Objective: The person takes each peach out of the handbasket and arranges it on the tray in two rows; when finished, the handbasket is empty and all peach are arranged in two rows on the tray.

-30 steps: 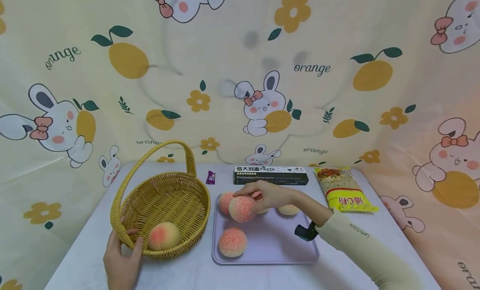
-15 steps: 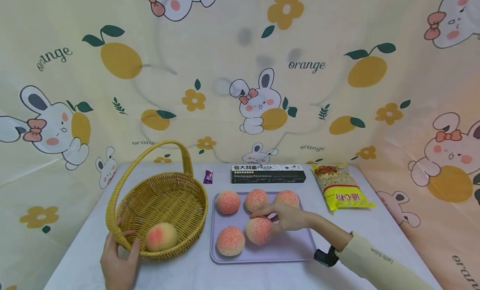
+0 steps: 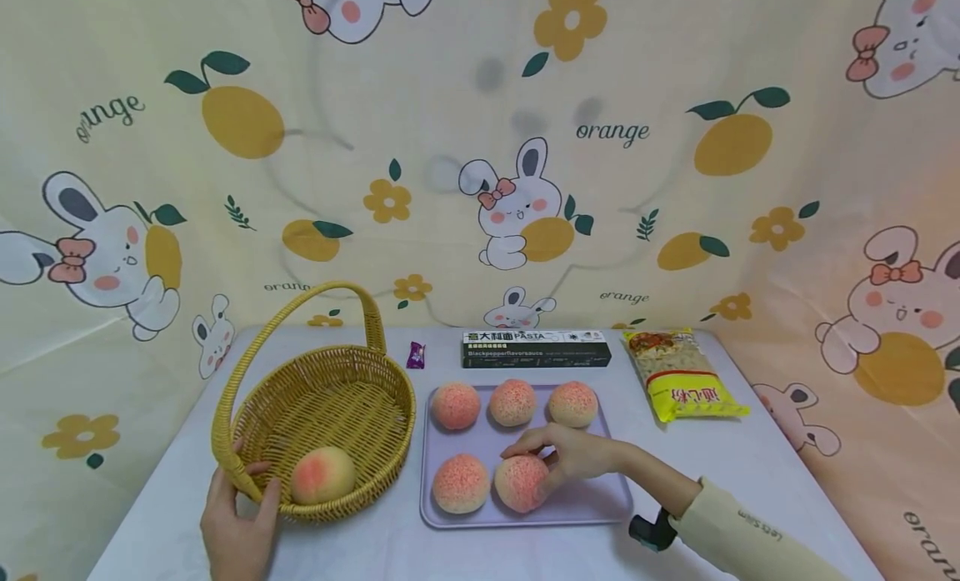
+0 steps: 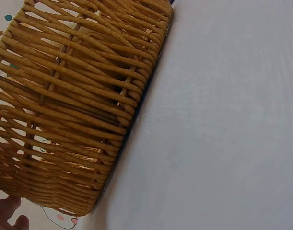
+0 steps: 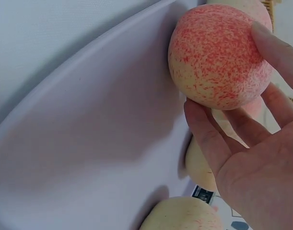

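My right hand [image 3: 573, 454] grips a pink-speckled peach [image 3: 519, 484] between thumb and fingers, at the front middle of the lilac tray [image 3: 585, 506]. In the right wrist view the thumb lies on one side of that peach [image 5: 218, 57] and the fingers on the other. Another peach [image 3: 461, 484] sits just left of it, and a row of 3 peaches [image 3: 512, 403] stands along the tray's back. On the left, my left hand [image 3: 240, 518] holds the near-left rim of a wicker basket [image 3: 341, 398], by the foot of its handle. One smoother peach [image 3: 323, 474] lies inside the basket.
Behind the tray stands a black-and-white pasta box [image 3: 536, 349]. A yellow pasta bag [image 3: 682, 377] lies to its right, and a small purple wrapped sweet [image 3: 416, 355] to its left. A printed cloth [image 3: 637, 56] hangs behind the white table [image 3: 360, 556].
My right hand has brought the peach from above the tray's back left forward and down to its front middle, uncovering the back row. The left hand stays on the basket.
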Tool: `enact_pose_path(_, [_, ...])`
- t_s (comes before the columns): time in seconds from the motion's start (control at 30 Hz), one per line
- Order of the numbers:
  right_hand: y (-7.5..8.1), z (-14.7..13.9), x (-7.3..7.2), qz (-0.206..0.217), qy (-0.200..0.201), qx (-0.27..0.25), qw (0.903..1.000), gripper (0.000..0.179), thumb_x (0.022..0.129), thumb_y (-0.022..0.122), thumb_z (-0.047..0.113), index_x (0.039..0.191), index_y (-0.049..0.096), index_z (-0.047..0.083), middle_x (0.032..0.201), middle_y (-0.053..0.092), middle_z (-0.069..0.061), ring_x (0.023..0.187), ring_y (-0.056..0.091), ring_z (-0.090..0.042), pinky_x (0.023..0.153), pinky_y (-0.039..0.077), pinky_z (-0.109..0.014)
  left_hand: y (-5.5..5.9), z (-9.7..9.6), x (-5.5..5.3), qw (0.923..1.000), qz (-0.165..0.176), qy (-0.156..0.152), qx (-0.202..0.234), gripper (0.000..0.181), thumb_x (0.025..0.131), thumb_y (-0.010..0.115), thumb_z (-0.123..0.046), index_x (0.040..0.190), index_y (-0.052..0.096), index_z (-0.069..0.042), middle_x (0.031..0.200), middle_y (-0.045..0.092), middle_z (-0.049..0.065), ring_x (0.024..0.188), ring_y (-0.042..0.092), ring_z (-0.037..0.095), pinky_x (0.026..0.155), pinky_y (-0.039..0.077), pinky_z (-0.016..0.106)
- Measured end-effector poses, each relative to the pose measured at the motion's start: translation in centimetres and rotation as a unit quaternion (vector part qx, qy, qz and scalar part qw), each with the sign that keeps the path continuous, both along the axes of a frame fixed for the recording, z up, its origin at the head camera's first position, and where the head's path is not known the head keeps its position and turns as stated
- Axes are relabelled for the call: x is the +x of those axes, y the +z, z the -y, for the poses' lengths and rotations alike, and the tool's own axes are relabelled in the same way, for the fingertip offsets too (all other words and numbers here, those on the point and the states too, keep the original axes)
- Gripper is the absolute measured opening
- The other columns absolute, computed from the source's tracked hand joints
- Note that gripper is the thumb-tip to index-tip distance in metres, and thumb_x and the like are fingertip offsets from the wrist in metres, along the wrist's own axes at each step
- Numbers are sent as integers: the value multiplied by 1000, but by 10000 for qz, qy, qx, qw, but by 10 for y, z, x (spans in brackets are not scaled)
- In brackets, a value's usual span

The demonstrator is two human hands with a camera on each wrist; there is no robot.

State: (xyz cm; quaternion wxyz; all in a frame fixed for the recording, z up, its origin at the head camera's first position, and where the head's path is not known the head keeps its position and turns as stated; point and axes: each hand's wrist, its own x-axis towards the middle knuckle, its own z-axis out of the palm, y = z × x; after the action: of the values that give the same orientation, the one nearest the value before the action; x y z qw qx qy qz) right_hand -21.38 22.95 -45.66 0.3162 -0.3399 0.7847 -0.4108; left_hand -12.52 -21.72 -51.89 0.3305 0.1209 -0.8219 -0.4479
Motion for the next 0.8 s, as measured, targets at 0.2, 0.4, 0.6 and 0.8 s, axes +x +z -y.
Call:
enact_pose_path(0.2, [-2,0,1,-30,-37,63,10000,59,80,79,12,136,61,11,132,61,1,115,55,-14,94,49,-30,1,-1,0,10000,71,37,3,73,81,72,9,146,48,-11,101,61,5,109,48,-7,93,30,7])
enact_pose_path(0.4, [-2,-2,3,31,-33,170,9998,60,81,78,14,138,58,11,136,59,-2,119,53,-16,95,48,-30,3,-2,0,9998,174,2,84,69,82,71,8,146,48,-8,107,61,7,122,52,17,95,29,9])
enact_pose_path(0.6, [12,3,-5,-95,188,-9,9998,61,86,72,15,141,52,2,139,55,-18,123,53,-31,100,47,-37,4,-4,0,9997,211,-5,106,72,82,71,8,147,47,-12,104,61,4,119,53,24,94,30,9])
enact_pose_path(0.8, [42,33,-27,-204,322,-472,9982,55,90,69,14,140,51,-2,137,55,-19,125,51,-43,104,43,-53,2,-2,1,9999,92,17,113,71,82,71,8,146,48,-12,103,61,5,115,50,0,96,30,9])
